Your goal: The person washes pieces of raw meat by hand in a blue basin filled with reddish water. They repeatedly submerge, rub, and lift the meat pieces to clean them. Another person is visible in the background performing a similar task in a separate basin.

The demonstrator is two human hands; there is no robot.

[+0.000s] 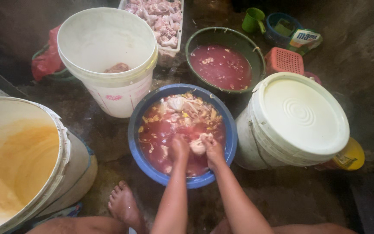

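Observation:
A blue basin [134, 130] on the floor holds red bloody water with several pale raw chicken pieces. My left hand [179, 146] and my right hand [213, 149] are both in the basin near its front. Between them they grip one pale chicken piece [198, 145] at the water's surface. More chicken pieces [177, 104] float toward the basin's far side.
A white bucket [109, 73] with one meat piece stands behind left. A green basin [226, 34] of red water and a tray of raw chicken [161, 17] lie farther back. A lidded white bucket [299, 117] is right, a large stained bucket [18, 160] left. My bare foot [124, 206] rests below the blue basin.

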